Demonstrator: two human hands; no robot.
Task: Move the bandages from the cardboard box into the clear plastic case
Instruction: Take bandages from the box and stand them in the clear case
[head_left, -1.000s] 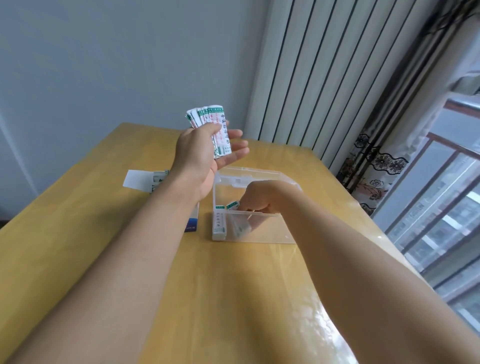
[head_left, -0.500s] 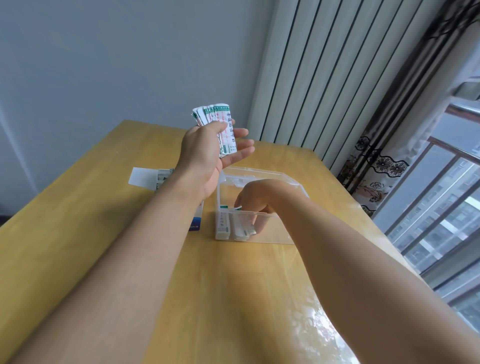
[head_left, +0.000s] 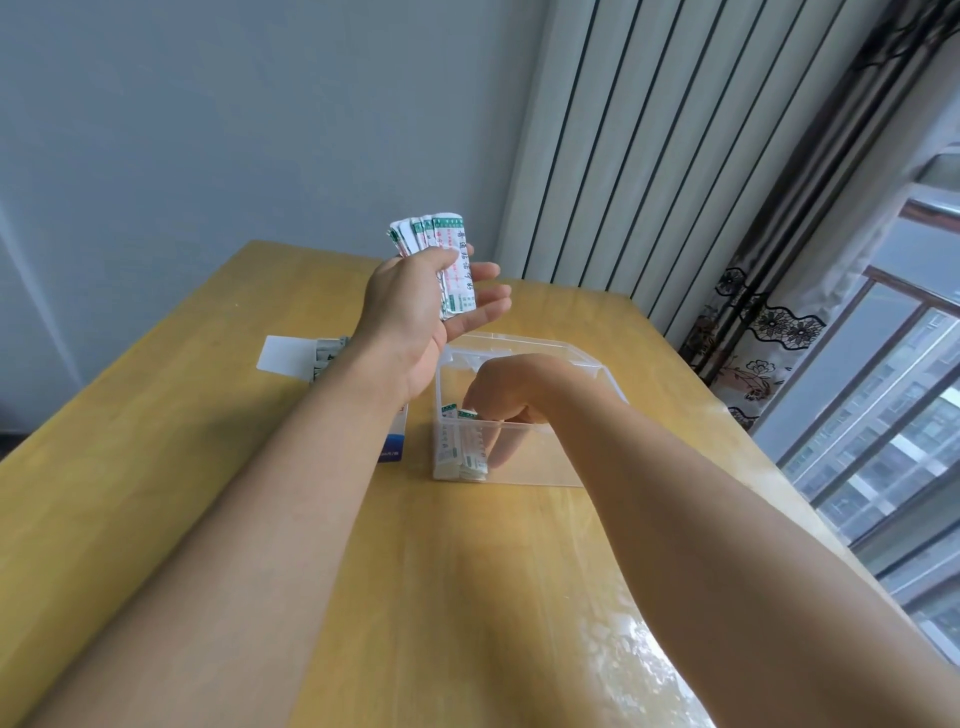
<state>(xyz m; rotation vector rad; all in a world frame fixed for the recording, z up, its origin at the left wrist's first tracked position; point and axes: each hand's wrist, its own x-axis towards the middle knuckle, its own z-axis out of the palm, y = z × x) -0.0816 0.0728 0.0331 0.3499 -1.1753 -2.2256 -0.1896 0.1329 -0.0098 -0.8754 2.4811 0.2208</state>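
1. Head view: white paper-wrapped bandage strips w/ green and red print, fanned as a bundle (head_left: 435, 248), stand upright in the left hand (head_left: 415, 317), raised above the table's far side. Thumb and curled fingers pinch the bundle's lower half; tops stick out above the fingers.
2. More of the same strips, a small row (head_left: 462, 441), stand on end inside the clear rectangular plastic case (head_left: 561, 358), packed against its left wall, long axis roughly vertical.
3. Right hand (head_left: 511, 387) is down inside the case, fingers curled and pointing down, just right of that row. Looks like it's touching or pinching the rightmost strip, but I can't tell for sure through the plastic.
4. Key relation: the held bundle is above and slightly left/behind the case opening, strips already near vertical, so they match the standing row. Right hand is nearer the case; left hand is nearer the supply. Judgement: the next strip goes from left hand to right, then drops in on the row's right.
5. Cardboard box, white w/ a blue end (head_left: 392, 447), lies just left of the case, mostly hidden by the left forearm; its white flap (head_left: 285, 354) is open at the far end.
6. All on a yellow wooden table (head_left: 156, 467); grey wall, striped and patterned curtains, window to the right.
7. Judgement: roughly partway; most strips not yet in.
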